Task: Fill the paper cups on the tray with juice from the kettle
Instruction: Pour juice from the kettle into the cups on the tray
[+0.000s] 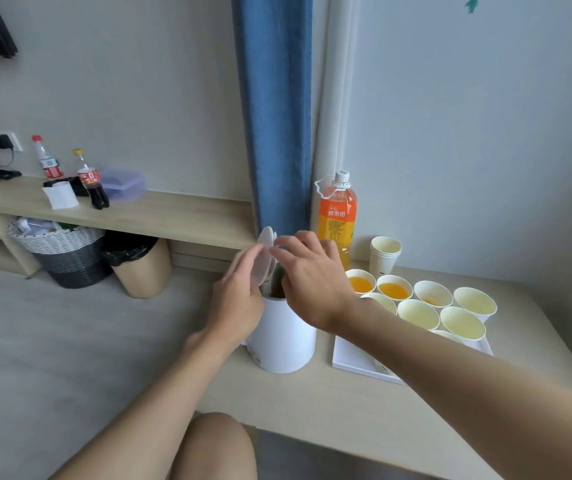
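On the pale worktop stand a white kettle, a white tray, an orange juice bottle and a stack of cups.

Glossy white plastic kettle — matt paper cups — wood-look table.

Orange juice bottle label reads "鲜果橙".

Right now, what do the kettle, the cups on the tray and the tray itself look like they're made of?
Kettle: likely plastic, smooth matte white shell; its lid, under the left hand, looks translucent.
Cups: paper, thin rolled rims and cream inner lining, probably coated.
Tray: glossy white, flat with a low rim; plastic or melamine, can't tell which.
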The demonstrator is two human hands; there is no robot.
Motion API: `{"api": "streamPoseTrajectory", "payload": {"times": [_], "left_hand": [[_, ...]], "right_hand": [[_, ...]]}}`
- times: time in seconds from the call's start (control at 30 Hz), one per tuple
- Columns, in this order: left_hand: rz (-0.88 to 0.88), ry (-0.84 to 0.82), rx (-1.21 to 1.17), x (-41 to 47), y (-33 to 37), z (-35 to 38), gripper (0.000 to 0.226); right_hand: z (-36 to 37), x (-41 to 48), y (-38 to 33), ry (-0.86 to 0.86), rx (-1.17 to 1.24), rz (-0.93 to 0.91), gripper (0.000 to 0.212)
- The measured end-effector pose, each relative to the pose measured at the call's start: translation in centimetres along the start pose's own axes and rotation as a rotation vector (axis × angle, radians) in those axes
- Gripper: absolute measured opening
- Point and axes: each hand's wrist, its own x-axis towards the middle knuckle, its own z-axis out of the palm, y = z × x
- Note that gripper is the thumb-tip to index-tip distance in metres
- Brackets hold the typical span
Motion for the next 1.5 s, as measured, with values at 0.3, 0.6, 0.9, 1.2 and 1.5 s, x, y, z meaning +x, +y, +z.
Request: {"api": "streamPoseTrajectory", "payload": {"times": [0.3, 0.6, 0.9, 1.2, 1.5], "left_hand": [[0.037, -0.31, 0.351, 1.1, 0.5, 0.2, 0.086], [-0.199, -0.284, 0.43, 1.4, -2.1, 0.1, 0.063], [-0.189, -0.355, 0.601, 1.3, -1.3, -0.7, 0.046], [-0.268, -0.312, 0.322, 0.7, -0.4, -0.5, 0.02], [-0.418, -0.39, -0.077, -0.7, 0.6, 0.1, 0.062]], "right_hand": [[1.5, -1.5, 0.2, -0.152, -0.16, 0.123, 0.037], [4.1, -2.3, 0.3, -0.225, -0.114, 0.178, 0.035], [4.9, -3.0, 0.5, -0.258, -0.031, 0.248, 0.044], [4.9, -3.3, 0.7, -0.368, 0.197, 0.525, 0.06], [4.7, -5.8, -2.9, -0.143, 0.758, 0.882, 0.029]]}}
